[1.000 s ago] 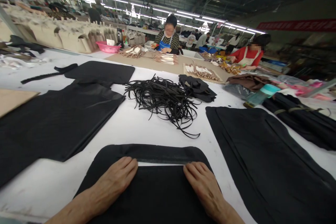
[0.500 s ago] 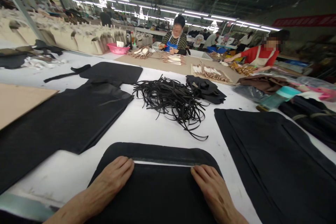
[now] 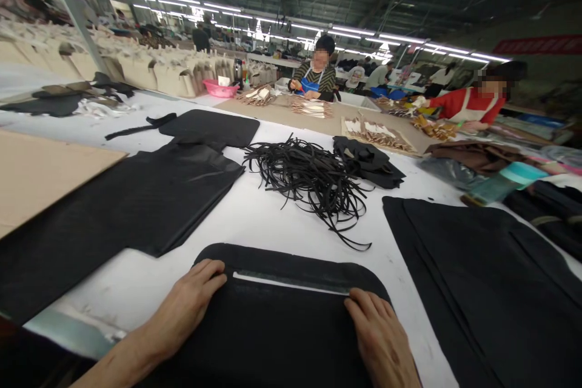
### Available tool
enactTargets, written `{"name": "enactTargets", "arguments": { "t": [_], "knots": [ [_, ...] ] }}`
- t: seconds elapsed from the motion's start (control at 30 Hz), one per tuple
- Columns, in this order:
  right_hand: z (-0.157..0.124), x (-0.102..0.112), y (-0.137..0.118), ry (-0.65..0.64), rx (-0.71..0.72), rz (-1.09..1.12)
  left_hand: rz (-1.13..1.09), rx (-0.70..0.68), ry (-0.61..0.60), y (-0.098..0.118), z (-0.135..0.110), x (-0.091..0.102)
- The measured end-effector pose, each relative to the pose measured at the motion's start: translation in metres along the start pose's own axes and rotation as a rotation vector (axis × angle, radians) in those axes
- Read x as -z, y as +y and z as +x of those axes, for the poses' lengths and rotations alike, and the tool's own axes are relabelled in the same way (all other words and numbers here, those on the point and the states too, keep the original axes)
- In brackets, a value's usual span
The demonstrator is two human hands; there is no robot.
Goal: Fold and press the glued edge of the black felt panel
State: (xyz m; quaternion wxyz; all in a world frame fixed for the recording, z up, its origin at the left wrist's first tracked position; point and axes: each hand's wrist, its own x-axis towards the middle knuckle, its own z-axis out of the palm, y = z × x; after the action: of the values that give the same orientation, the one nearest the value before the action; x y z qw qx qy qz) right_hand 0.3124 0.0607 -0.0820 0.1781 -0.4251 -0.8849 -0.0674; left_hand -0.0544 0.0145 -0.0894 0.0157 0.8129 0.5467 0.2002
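Note:
A black leather-like panel (image 3: pixel 273 333) with rounded corners lies in front of me on the white table. A narrow slot (image 3: pixel 286 284) runs across its upper part, showing white through the opening. At the slot's left end, my left hand (image 3: pixel 197 291) rests on the panel with fingers bent and close together. My right hand (image 3: pixel 377 330) is at the other end, its fingertips pressed on the panel just below the slot. Both hands look closed on the material; their thumbs are hidden.
Beyond the panel lies a tangle of black strips (image 3: pixel 313 179). Black sheets (image 3: pixel 482 279) are stacked at right, and more black material (image 3: pixel 122 194) lies left beside a tan board (image 3: pixel 40 176). A teal-lidded bottle (image 3: pixel 504 183) lies tilted. Two co-workers sit across the table.
The view has swung slightly left, so things appear further right. My left hand has moved off the slot's left end, uncovering it; my right hand stays near the other end.

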Motion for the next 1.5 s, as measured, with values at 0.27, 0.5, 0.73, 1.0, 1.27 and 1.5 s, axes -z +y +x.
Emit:
{"name": "enactTargets", "arguments": {
  "t": [0.27,0.5,0.73,1.0,1.27,1.5],
  "knots": [
    [0.037,-0.031,-0.074,-0.027,0.002,0.077,0.051,-0.184,-0.114,0.069,0.040,-0.032],
    [0.028,-0.049,-0.080,-0.035,-0.023,0.008,0.273,-0.203,-0.152,0.080,0.037,-0.065],
    [0.005,-0.036,-0.053,0.043,-0.075,-0.037,0.234,-0.168,-0.169,0.076,0.035,-0.060],
    [-0.013,-0.020,-0.026,-0.014,-0.152,-0.095,0.131,-0.157,-0.152,0.073,0.034,-0.057],
    [0.006,-0.021,-0.034,-0.060,-0.156,-0.129,0.056,-0.204,-0.132,0.072,0.034,-0.048],
    [0.053,-0.015,-0.070,-0.039,-0.040,0.081,-0.071,-0.001,-0.033,0.043,0.033,-0.008]
  ]
}}
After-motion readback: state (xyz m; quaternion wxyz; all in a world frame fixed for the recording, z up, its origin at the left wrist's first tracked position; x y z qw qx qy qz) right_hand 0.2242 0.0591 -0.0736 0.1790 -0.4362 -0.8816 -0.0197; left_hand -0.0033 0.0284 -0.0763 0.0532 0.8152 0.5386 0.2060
